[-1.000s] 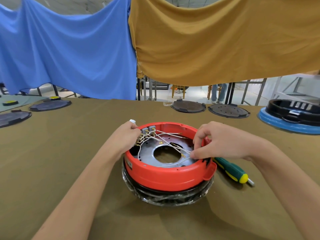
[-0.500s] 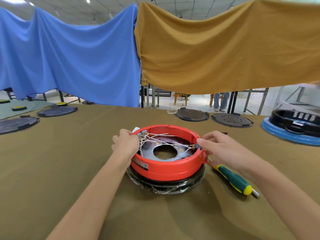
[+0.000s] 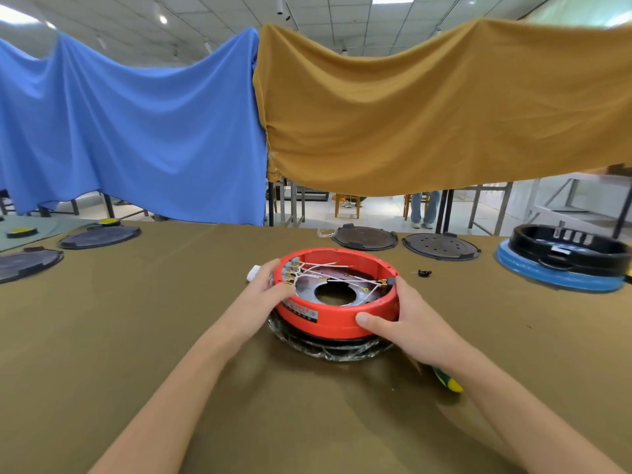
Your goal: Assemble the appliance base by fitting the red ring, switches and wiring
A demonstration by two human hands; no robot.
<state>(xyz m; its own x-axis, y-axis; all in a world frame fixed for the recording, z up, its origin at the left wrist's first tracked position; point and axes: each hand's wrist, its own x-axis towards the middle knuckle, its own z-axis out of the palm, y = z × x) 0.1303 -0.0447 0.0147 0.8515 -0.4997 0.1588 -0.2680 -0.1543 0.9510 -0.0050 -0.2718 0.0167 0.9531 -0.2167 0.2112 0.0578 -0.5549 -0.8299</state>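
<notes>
The red ring [image 3: 328,321] sits on a black base wrapped in clear film [image 3: 328,347] at the middle of the table. Inside it lie a metal plate with a round hole [image 3: 362,295] and white wires [image 3: 318,273] running to switch terminals [image 3: 290,271] at the left wall. My left hand [image 3: 268,289] grips the ring's left wall by the terminals, near a small white part [image 3: 253,272]. My right hand [image 3: 403,319] clasps the ring's right front wall, thumb on the outside.
A green and yellow screwdriver [image 3: 446,381] lies partly under my right wrist. A small black piece [image 3: 424,273] lies right of the ring. Black round plates [image 3: 365,237] [image 3: 441,246] [image 3: 99,237] and a black housing on a blue ring [image 3: 564,258] stand further back. Blue and ochre cloths hang behind.
My right hand has left the wires and dropped onto the ring's right outer wall. My left hand stays at the left wall. The camera view has tilted up.
</notes>
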